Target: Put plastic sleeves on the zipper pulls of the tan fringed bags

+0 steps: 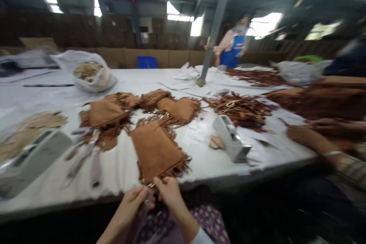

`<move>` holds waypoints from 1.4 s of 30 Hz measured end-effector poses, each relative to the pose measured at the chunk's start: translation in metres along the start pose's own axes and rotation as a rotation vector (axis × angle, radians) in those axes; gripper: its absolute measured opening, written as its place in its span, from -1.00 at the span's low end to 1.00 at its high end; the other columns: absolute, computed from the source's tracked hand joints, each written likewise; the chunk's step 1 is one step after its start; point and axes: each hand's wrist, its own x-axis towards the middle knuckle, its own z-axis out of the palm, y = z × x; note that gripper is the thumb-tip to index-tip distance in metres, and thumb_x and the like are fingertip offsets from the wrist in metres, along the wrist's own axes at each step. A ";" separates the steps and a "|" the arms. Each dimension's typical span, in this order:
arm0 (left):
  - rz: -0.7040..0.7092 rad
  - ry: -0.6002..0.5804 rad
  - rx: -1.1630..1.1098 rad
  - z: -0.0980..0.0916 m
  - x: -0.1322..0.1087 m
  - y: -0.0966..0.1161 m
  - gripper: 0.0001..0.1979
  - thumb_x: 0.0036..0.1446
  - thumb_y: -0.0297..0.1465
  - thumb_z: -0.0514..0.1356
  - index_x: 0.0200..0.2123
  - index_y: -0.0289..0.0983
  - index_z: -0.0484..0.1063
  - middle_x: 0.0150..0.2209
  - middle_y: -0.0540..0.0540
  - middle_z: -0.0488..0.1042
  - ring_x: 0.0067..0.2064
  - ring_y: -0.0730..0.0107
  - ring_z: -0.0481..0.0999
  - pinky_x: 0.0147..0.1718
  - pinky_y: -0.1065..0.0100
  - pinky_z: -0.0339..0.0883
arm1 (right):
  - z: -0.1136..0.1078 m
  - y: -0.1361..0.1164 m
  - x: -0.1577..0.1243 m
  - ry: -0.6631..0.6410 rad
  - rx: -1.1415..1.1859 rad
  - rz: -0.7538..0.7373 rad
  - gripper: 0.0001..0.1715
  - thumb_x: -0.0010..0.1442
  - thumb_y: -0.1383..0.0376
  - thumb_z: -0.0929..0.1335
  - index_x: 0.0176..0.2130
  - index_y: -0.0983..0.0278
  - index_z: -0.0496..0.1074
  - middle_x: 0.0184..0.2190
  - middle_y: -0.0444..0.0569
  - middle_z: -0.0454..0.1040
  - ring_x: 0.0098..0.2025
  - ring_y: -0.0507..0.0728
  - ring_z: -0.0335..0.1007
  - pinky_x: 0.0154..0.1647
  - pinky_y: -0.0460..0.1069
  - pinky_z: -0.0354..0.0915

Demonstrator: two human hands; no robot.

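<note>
My left hand [132, 203] and my right hand [168, 190] meet at the near edge of the table [122, 167], fingers pinched together on a small metal ring or clasp [150, 186]. It sits at the near corner of a brown suede fringed bag [156, 150] that lies flat on the white cover just beyond my fingers. A pale strap hangs down from my left hand toward my lap. The picture is blurred, so the small part is hard to make out.
More fringed bags [168, 106] lie heaped behind. Tape dispensers stand at the left [31, 160] and right [232, 138]. Straps [85, 156], a white sack [90, 71], and a pile of brown pieces [241, 108] lie around. A person's arm [311, 141] rests at right; another person [233, 45] stands far off.
</note>
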 end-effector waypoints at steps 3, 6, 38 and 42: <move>0.018 0.043 -0.052 -0.029 -0.017 -0.005 -0.49 -0.06 0.02 0.27 -0.43 -0.39 0.48 -0.58 -0.01 0.41 -0.55 0.49 0.34 -0.56 0.48 0.13 | 0.008 0.011 0.019 -0.039 0.031 0.021 -0.47 0.13 -0.04 0.29 -0.57 0.34 0.36 -0.78 -0.22 0.22 -0.74 -0.06 0.05 -0.68 -0.11 -0.03; 0.050 0.029 -0.078 -0.028 -0.015 -0.004 -0.49 -0.04 0.02 0.25 -0.44 -0.39 0.48 -0.59 0.00 0.39 -0.59 0.58 0.22 -0.60 0.51 -0.02 | 0.002 0.013 0.017 -0.023 0.056 -0.001 -0.43 0.02 -0.10 0.32 -0.58 0.35 0.42 -0.79 -0.17 0.27 -0.74 -0.05 0.04 -0.69 -0.09 -0.07; -0.448 0.183 -0.598 -0.001 0.013 0.032 -0.62 0.19 -0.27 0.16 -0.62 -0.33 0.34 -0.75 -0.02 0.37 -0.76 0.45 0.29 -0.73 0.45 0.05 | -0.002 -0.010 0.016 0.063 0.021 -0.150 -0.42 -0.06 -0.09 0.35 -0.77 0.28 0.25 -0.82 -0.17 0.17 -0.72 -0.03 0.00 -0.69 -0.09 -0.08; -0.436 0.221 -0.630 0.003 0.016 0.035 -0.64 0.22 -0.31 0.11 -0.60 -0.32 0.33 -0.74 -0.01 0.36 -0.74 0.44 0.30 -0.73 0.44 0.08 | -0.002 -0.007 0.010 0.061 0.049 -0.076 -0.37 0.00 -0.17 0.29 -0.61 0.33 0.40 -0.82 -0.16 0.21 -0.74 0.00 0.06 -0.70 -0.09 -0.02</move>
